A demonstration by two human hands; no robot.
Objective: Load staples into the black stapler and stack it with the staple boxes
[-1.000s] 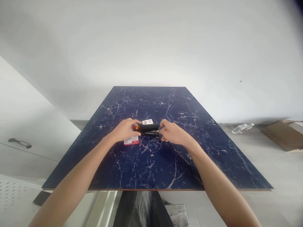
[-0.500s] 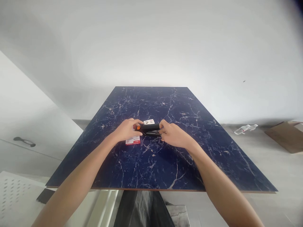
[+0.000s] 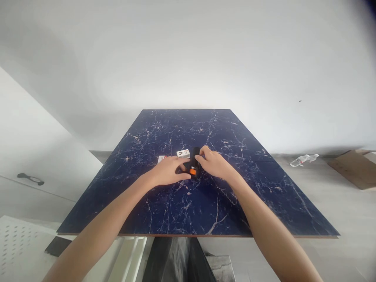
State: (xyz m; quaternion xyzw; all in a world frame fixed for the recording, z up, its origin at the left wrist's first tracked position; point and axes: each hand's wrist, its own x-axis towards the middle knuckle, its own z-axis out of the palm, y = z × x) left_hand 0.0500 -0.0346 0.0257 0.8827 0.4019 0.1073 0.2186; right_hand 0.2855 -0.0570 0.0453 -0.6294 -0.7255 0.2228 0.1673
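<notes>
A black stapler with an orange end lies on the dark blue marble table, its orange end pointing toward me. My right hand grips its far end with curled fingers. My left hand rests beside it on the left, fingers touching its side near the orange end. A small white box sits just behind the stapler. A red-and-white staple box peeks out behind my left hand.
A white wall stands behind the table. A white cabinet with a dark handle is at the left. On the floor at the right lie a plastic bottle and flat cardboard. A dark table base shows below.
The stapler has been turned from lying crosswise to pointing toward me, orange end near. My left hand moved right, uncovering part of the red-and-white box.
</notes>
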